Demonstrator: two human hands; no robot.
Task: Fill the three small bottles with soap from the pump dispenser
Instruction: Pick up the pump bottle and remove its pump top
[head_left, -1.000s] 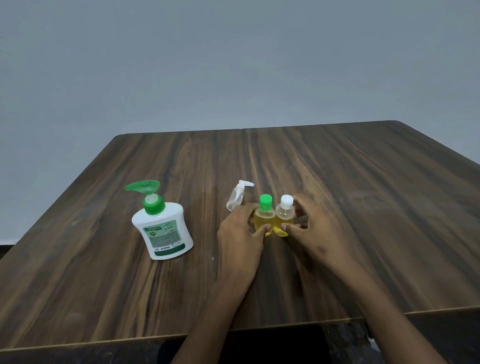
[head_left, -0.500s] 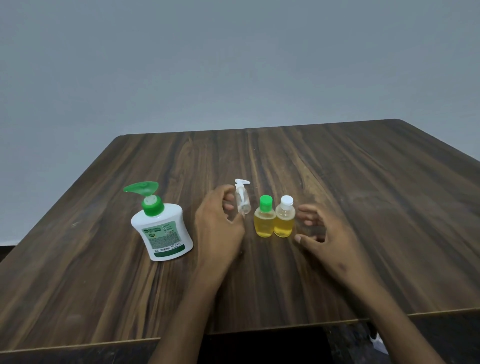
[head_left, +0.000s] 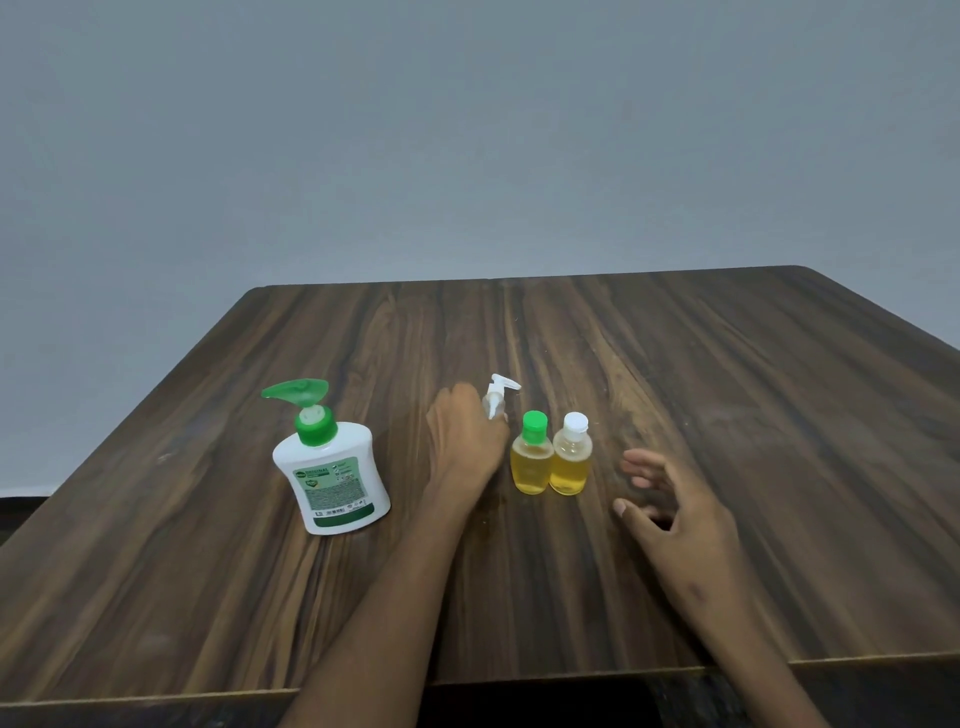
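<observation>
A white pump dispenser (head_left: 332, 467) with a green pump head stands on the left of the wooden table (head_left: 727, 415). Two small bottles stand side by side at the middle, both holding yellow liquid: one with a green cap (head_left: 531, 454), one with a white cap (head_left: 571, 454). Just behind them is a small clear bottle with a white spray top (head_left: 496, 400); my left hand (head_left: 462, 441) grips its lower part and hides its base. My right hand (head_left: 670, 514) hovers to the right of the white-capped bottle, fingers loosely spread and holding nothing.
The table's front edge (head_left: 571, 670) runs just below my forearms, and its far edge meets a plain grey wall (head_left: 467, 156). The table's right side shows bare wood.
Both hands let go of the two filled bottles. My left hand moved left and back, took hold of the clear spray bottle and stood it up. My right hand drew away to the right.
</observation>
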